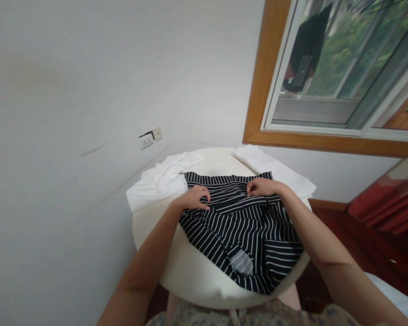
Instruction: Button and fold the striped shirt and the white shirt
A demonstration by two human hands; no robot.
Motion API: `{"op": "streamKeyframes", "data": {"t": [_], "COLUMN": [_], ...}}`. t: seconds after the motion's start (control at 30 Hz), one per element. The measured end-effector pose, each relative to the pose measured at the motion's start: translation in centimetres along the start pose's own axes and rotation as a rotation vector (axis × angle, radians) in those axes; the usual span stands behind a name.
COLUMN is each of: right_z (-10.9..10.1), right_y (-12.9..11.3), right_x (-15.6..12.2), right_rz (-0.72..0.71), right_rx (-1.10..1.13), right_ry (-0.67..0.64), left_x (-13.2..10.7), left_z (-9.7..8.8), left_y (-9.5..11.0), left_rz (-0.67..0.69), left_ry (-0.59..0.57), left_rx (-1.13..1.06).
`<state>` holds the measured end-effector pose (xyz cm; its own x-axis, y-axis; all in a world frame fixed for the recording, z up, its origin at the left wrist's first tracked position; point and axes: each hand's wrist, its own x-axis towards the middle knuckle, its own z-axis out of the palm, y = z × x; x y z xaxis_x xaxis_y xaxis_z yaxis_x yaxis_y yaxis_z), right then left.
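A black garment with thin white stripes [245, 226] lies spread over a round white table [177, 267], its near end hanging past the table's front edge. My left hand [194, 198] rests on the garment's left part with fingers curled, pinching a fold of the cloth. My right hand [260, 186] is closed on the fabric near the garment's far edge, fingers bent inward. The two hands are about a hand's width apart on the same garment.
A crumpled white garment [163, 180] lies at the table's far left. A folded white cloth [275, 170] lies at the far right. The wall holds a socket [146, 140]. A wood-framed window [326, 90] is at the right, with a red fabric [387, 203] below it.
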<state>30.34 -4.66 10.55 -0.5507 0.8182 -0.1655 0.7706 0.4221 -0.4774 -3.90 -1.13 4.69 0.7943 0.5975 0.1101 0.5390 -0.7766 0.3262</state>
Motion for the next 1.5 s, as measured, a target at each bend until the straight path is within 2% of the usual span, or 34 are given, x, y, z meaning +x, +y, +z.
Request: {"op": "streamKeyframes", "data": {"t": [0.07, 0.13, 0.2, 0.27, 0.33, 0.37, 0.43, 0.5, 0.57, 0.63, 0.7, 0.77, 0.83, 0.9, 1.03, 1.2, 1.27, 1.37, 1.43, 1.5], "right_z": [-1.8, -3.3, -4.2, -4.6, -4.6, -4.4, -3.8, -2.6, -1.1, 0.7, 2.6, 4.3, 5.9, 7.1, 8.8, 9.3, 8.9, 7.7, 6.4, 5.0], "right_y": [-0.3, -0.6, -1.0, -1.4, -1.8, -1.9, -2.1, -2.1, -1.8, -1.2, -0.4, 0.3, 0.7, 0.8, 1.3, 1.9, 1.7, 1.5, 1.9, 2.9], "right_x": [0.3, 1.0, 2.1, 3.7, 5.6, 6.5, 8.1, 9.1, 9.5, 9.5, 9.3, 8.7, 7.9, 6.9, 4.7, 1.6, 0.2, -2.1, -3.5, -4.7], "right_rz": [0.017, 0.048, 0.105, 0.183, 0.242, 0.243, 0.182, 0.091, 0.030, 0.036, 0.091, 0.147, 0.180, 0.192, 0.137, -0.121, -0.188, -0.218, -0.212, -0.169], "right_rx": [0.022, 0.025, 0.032, 0.041, 0.006, -0.044, -0.161, -0.237, -0.262, -0.278, -0.299, -0.317, -0.332, -0.358, -0.314, 0.023, 0.133, 0.199, 0.165, 0.083], "right_ry": [0.018, 0.067, 0.140, 0.227, 0.386, 0.504, 0.727, 0.828, 0.796, 0.677, 0.529, 0.432, 0.417, 0.463, 0.567, 0.506, 0.435, 0.317, 0.292, 0.326], "left_x": [0.1, 0.4, 0.9, 1.7, 2.8, 3.5, 5.1, 6.6, 7.7, 8.1, 8.2, 7.9, 7.5, 7.1, 6.0, 3.4, 2.2, 0.7, -0.4, -1.7], "left_z": [-0.4, -0.7, -1.2, -2.0, -2.8, -3.1, -3.4, -3.0, -1.8, 0.0, 2.2, 4.0, 5.3, 5.7, 5.0, 4.1, 3.9, 3.0, 1.8, -0.1], "left_y": [0.4, 1.1, 1.8, 2.0, 1.7, 1.3, 0.4, -0.5, -0.9, -1.0, -0.7, -0.2, 0.4, 1.1, 2.1, 2.4, 2.5, 2.4, 2.2, 1.6], "left_rz": [-0.014, -0.051, -0.149, -0.294, -0.449, -0.516, -0.608, -0.622, -0.550, -0.425, -0.306, -0.243, -0.259, -0.312, -0.307, -0.276, -0.285, -0.313, -0.342, -0.397], "left_ry": [0.027, 0.105, 0.266, 0.494, 0.686, 0.742, 0.780, 0.793, 0.793, 0.749, 0.648, 0.538, 0.474, 0.459, 0.411, 0.305, 0.285, 0.306, 0.356, 0.406], "left_rx": [0.039, 0.094, 0.173, 0.222, 0.156, 0.070, -0.159, -0.339, -0.369, -0.279, -0.157, -0.046, 0.046, 0.132, 0.262, 0.390, 0.401, 0.379, 0.398, 0.459]}}
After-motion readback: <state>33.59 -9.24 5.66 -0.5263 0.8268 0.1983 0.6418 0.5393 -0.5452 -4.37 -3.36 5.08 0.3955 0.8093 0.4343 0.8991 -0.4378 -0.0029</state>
